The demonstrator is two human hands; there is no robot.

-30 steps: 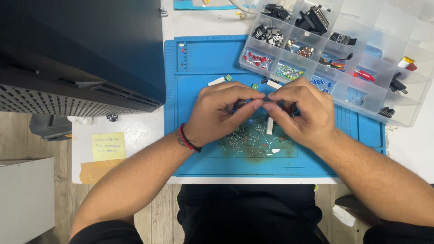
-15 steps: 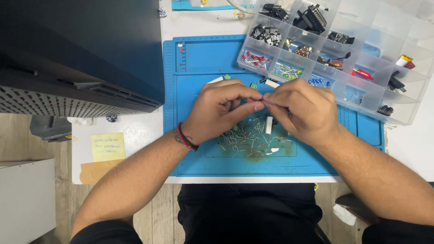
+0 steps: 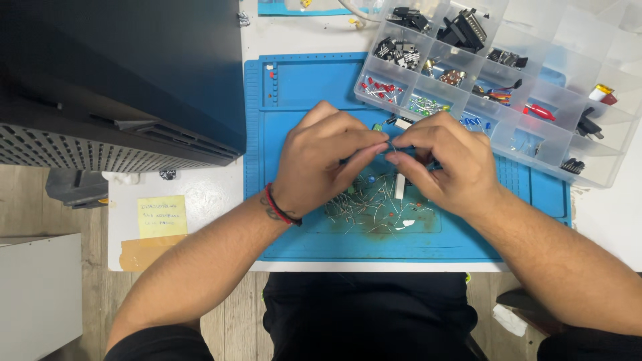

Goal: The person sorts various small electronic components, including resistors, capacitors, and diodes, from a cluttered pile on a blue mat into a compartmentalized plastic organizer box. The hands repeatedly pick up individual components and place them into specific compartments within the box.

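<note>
Nearest the body, the front edge of the white worktop [image 3: 200,200] shows a yellow sticky note [image 3: 162,215] and a tan tape patch, with wood floor beyond the edge. On the worktop lies a blue silicone mat [image 3: 301,87], its near rim bare in front of the wrists. In the mat's shallow tray sits a heap of loose wire-legged components [image 3: 364,207], a small white block [image 3: 399,186] standing among them.

Above that heap the left hand [image 3: 324,160] and right hand [image 3: 445,160] meet fingertip to fingertip, pinched together on a tiny component [image 3: 390,148] held over the mat; its kind is too small to tell. Compared with a second ago, both hands have drawn slightly up the mat toward the far side, the left more, now covering the white piece that showed above its knuckles.

To the left, a black perforated case [image 3: 120,80] overhangs close to the mat's edge. The far right is crowded by a clear compartment box [image 3: 568,40] of sorted parts, just beyond the right hand's knuckles. Open mat remains at far left, beside the case.
</note>
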